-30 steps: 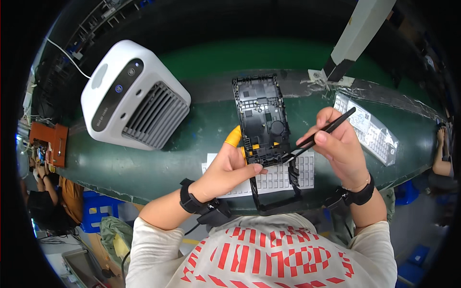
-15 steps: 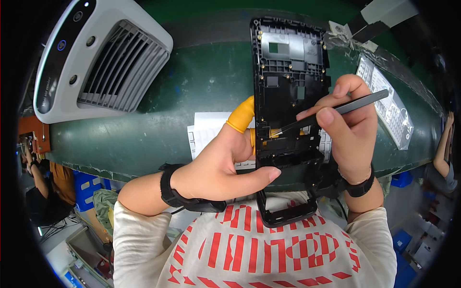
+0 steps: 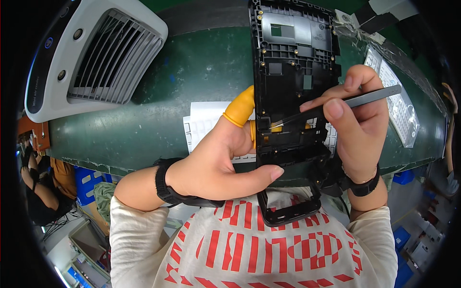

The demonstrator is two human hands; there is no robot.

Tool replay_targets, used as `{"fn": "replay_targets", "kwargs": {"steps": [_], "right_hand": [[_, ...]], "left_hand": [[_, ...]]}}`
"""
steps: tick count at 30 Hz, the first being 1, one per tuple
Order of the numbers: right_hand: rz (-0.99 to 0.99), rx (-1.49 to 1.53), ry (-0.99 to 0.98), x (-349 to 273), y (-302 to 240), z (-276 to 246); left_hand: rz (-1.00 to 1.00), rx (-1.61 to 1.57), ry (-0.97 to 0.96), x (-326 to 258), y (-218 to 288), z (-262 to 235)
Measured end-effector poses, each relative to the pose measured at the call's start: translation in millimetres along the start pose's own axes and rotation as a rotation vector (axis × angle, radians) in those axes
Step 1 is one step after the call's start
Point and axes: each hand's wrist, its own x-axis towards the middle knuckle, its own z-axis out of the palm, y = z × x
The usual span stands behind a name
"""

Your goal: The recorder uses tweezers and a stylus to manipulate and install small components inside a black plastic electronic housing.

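A long black plastic housing (image 3: 288,101) with brass-coloured screw inserts and square cutouts stands over the bench in front of me. My left hand (image 3: 221,158) grips its left edge, thumb on the near side and the other fingers behind. Yellow finger cots (image 3: 240,106) cover some of those fingers, and yellow shows through the openings. Between the thumb and fingers of my right hand (image 3: 360,115) is a pair of dark tweezers (image 3: 370,97). Their tips touch or hover at a small opening in the lower left of the housing; contact is hard to tell.
On the left of the green bench (image 3: 144,127) stands a white air cooler (image 3: 115,57). White sheets with printed outlines (image 3: 197,122) lie under the housing. A clear-wrapped white keyboard-like panel (image 3: 396,103) is at right. Other people are at both sides.
The tweezer tips have shifted slightly left within the housing's lower opening. Bench and cooler appear shifted a little in the view; both hands keep their hold.
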Motion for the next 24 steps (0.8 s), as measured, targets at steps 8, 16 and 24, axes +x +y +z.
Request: {"fn": "replay_targets", "kwargs": {"steps": [8,16,24], "right_hand": [[-0.012,-0.002,-0.01,0.4,1.2,-1.3],[-0.016,-0.012,-0.03,0.7,1.8,-1.3],[0.013,-0.028,-0.031,1.4,0.3,-1.7]], "left_hand": [[0.011,0.009,0.007,-0.8,-0.6,0.7],[0.028,0.031,-0.005,-0.7,-0.7,1.0],[0.025,0.014,0.009,-0.4,-1.6,1.4]]}}
